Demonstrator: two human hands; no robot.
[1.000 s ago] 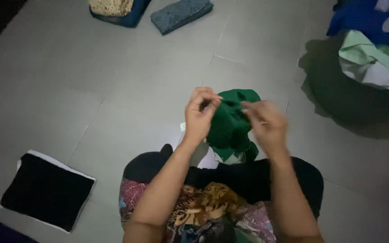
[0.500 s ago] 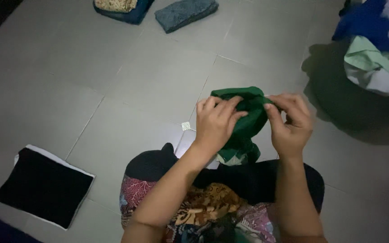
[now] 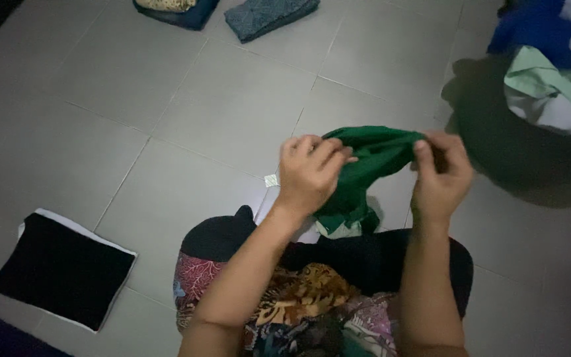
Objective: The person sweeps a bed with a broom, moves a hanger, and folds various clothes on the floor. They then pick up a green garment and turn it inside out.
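Hands hold a green cloth up over the tiled floor: the left hand grips one end with curled fingers, the right hand pinches the other end, and the rest of the cloth hangs bunched down between them toward the lap. A folded black cloth lies on the floor to the left, a folded grey cloth at the top, and a heap of clothes sits at the upper right.
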